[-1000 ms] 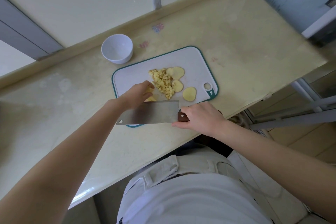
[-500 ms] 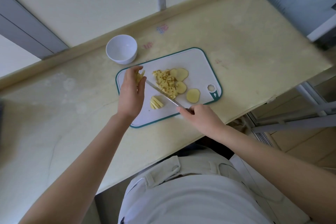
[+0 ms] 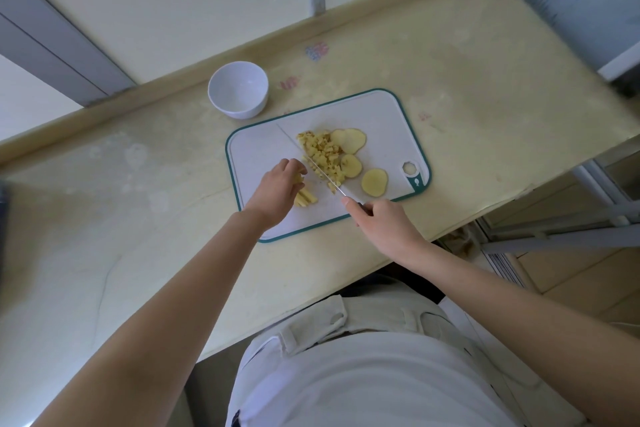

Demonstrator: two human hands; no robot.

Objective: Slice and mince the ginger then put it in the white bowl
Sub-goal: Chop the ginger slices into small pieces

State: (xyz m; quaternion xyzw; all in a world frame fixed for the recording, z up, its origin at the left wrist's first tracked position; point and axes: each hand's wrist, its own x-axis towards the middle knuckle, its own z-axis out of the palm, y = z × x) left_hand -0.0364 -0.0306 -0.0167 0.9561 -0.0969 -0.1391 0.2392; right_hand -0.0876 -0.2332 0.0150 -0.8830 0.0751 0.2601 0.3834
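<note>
A white cutting board (image 3: pixel 377 114) with a teal rim lies on the counter. On it are a heap of minced ginger (image 3: pixel 320 151), three round ginger slices (image 3: pixel 374 182) and a few ginger strips (image 3: pixel 305 198). My right hand (image 3: pixel 384 222) grips the cleaver (image 3: pixel 298 152) by its handle, blade edge-down beside the heap. My left hand (image 3: pixel 277 189) holds small ginger pieces with curled fingers just above the strips. The white bowl (image 3: pixel 238 89) stands empty beyond the board's far left corner.
The beige counter (image 3: pixel 467 80) ends at a raised back ledge and window wall. Its near edge runs just below the board, and its right end drops off to a metal rack (image 3: pixel 571 229). Faded stickers (image 3: pixel 317 51) mark the counter near the bowl.
The cleaver turned from flat-side-up to edge-down beside the minced heap. My left hand lifted ginger toward the board's far left, then came back down to the strips.
</note>
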